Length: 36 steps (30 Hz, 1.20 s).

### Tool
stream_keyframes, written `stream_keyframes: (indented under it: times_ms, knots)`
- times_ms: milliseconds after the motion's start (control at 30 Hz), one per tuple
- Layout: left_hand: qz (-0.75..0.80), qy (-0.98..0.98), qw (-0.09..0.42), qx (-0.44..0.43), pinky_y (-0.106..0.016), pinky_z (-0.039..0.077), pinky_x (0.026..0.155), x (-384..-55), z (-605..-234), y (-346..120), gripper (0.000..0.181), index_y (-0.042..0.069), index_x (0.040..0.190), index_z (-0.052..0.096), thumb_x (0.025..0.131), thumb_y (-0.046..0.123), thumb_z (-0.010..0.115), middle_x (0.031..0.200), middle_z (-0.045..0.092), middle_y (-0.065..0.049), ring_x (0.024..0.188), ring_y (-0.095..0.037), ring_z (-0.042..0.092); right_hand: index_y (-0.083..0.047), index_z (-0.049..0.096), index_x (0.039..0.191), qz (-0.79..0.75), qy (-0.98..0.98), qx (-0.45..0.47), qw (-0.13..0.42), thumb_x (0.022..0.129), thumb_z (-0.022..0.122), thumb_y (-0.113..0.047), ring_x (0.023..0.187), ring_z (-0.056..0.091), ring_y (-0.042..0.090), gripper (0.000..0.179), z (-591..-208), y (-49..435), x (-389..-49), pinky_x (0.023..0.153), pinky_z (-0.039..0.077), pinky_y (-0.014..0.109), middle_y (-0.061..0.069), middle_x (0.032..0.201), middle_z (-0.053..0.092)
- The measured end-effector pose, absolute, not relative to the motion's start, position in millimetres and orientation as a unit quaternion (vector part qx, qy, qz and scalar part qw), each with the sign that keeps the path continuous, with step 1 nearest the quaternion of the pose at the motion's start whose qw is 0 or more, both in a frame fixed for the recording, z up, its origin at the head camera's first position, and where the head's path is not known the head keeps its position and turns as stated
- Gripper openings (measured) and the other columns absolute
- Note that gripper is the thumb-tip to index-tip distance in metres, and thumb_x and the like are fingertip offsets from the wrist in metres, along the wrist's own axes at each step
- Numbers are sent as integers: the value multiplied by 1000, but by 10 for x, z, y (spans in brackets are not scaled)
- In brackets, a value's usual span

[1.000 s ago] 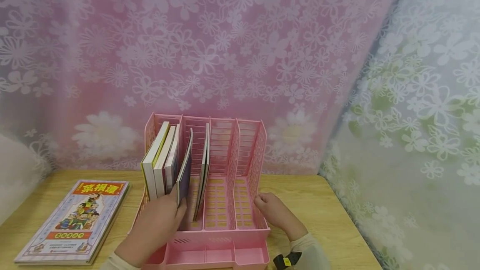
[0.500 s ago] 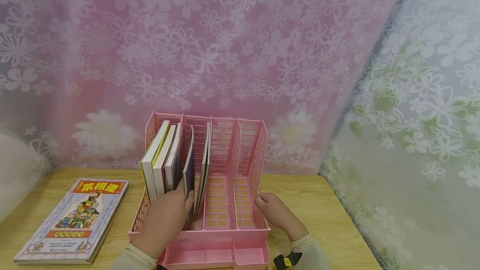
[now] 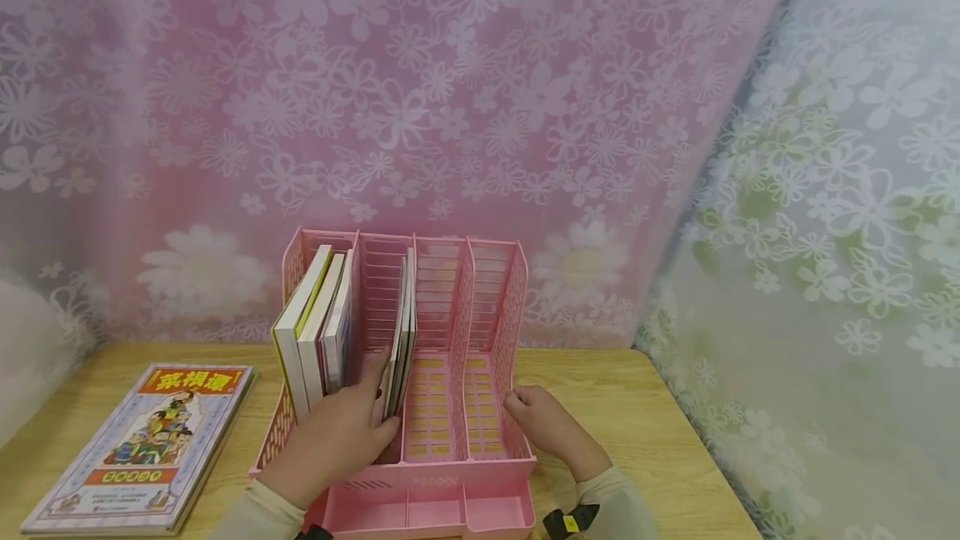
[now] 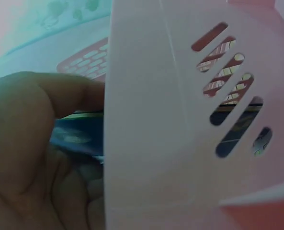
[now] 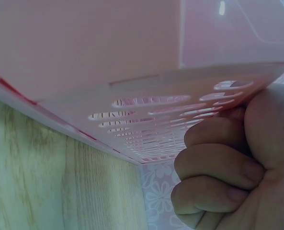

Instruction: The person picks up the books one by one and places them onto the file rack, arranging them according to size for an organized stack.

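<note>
A pink desktop book rack (image 3: 435,475) with four upright slots stands on the table. My left hand (image 3: 333,440) reaches into the second slot from the left and holds a thin book (image 3: 395,357), which leans beside another thin book along the right divider. In the left wrist view, thumb and fingers lie on either side of a dark blue book (image 4: 74,136), partly hidden by the rack's front wall. My right hand (image 3: 551,427) pinches the front edge of the rack's right side wall; the right wrist view shows its fingers (image 5: 213,163) curled there.
Several thicker books (image 3: 311,340) stand in the leftmost slot. A purple-bordered comic book (image 3: 142,448) lies flat on the wooden table (image 3: 600,373), left of the rack. Low open compartments (image 3: 435,511) run along the rack's front. A floral curtain (image 3: 450,107) hangs behind.
My left hand has moved rightward with the thin book, from beside the thick books to against the other thin book in the second slot. The right hand keeps its place on the rack.
</note>
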<state>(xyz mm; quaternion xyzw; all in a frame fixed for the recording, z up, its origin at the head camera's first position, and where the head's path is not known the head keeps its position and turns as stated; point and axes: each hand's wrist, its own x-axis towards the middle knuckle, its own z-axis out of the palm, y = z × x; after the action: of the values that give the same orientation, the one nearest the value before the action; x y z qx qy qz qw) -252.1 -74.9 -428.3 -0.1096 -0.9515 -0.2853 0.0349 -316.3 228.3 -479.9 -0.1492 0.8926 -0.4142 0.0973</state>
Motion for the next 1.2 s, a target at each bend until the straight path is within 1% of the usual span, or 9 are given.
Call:
stream_keyframes:
  times_ms: [67, 133, 233, 367, 500, 600, 767, 933, 1200]
  knots:
    - [-307, -947, 19, -98, -31, 34, 42, -2534, -4278, -745, 93, 15, 167, 11, 96, 32, 68, 60, 55, 3, 43, -12, 41, -12, 38, 67, -415, 892, -148, 99, 110, 39, -20, 54, 27, 13, 44, -4803, 2279, -3169, 54, 29, 27, -3, 59, 33]
    - [-317, -944, 18, -88, -33, 37, 43, -2553, -4266, -736, 90, 12, 167, 8, 99, 32, 64, 61, 57, -1, 45, -12, 44, -12, 39, 67, -415, 893, -147, 98, 109, 40, -20, 54, 27, 13, 43, -4802, 2274, -3170, 54, 29, 27, -3, 60, 34]
    - [-318, -944, 24, -88, -42, 51, 54, -2567, -4245, -739, 80, -3, 163, 15, 102, 26, 57, 91, 73, -17, 62, -19, 64, -12, 40, 68, -412, 894, -149, 94, 109, 40, -19, 55, 29, 13, 42, -4801, 2263, -3171, 54, 30, 26, -4, 60, 35]
    - [-315, -943, 50, -93, -49, 57, 72, -2570, -4246, -748, 67, -12, 157, 24, 104, 19, 52, 121, 69, -27, 85, -27, 72, -13, 41, 68, -406, 897, -153, 88, 109, 40, -20, 55, 30, 12, 41, -4806, 2252, -3175, 54, 30, 26, -4, 61, 36]
    - [-310, -944, 73, -83, -39, 49, 54, -2597, -4265, -741, 70, -2, 162, 20, 103, 16, 53, 90, 72, -21, 57, -18, 60, -13, 41, 68, -408, 895, -154, 90, 109, 40, -20, 55, 29, 12, 42, -4808, 2247, -3175, 53, 30, 26, -4, 61, 35]
    - [-296, -948, 80, -81, -39, 46, 51, -2625, -4263, -742, 71, 3, 164, 20, 102, 15, 53, 77, 69, -17, 51, -19, 55, -13, 42, 68, -409, 895, -153, 90, 109, 40, -20, 56, 30, 12, 41, -4805, 2246, -3172, 53, 30, 26, -4, 61, 35]
    - [-268, -954, 92, -94, -54, 56, 74, -2643, -4242, -751, 61, 4, 159, 36, 102, 21, 53, 108, 74, -21, 83, -33, 74, -13, 45, 69, -407, 896, -152, 86, 109, 41, -20, 58, 33, 13, 41, -4790, 2252, -3165, 55, 33, 27, -3, 63, 37]
    - [-258, -957, 89, -102, -56, 55, 86, -2653, -4226, -735, 72, 13, 163, 33, 99, 32, 60, 134, 67, -18, 108, -37, 71, -12, 44, 69, -404, 898, -153, 87, 109, 40, -20, 58, 34, 13, 41, -4785, 2265, -3165, 56, 33, 28, -3, 63, 37]
    - [-256, -957, 68, -119, -54, 56, 89, -2629, -4240, -718, 86, 13, 165, 26, 93, 38, 67, 151, 53, -20, 117, -37, 67, -12, 44, 69, -403, 898, -152, 84, 109, 41, -20, 58, 33, 13, 41, -4804, 2265, -3168, 56, 32, 28, -3, 63, 37]
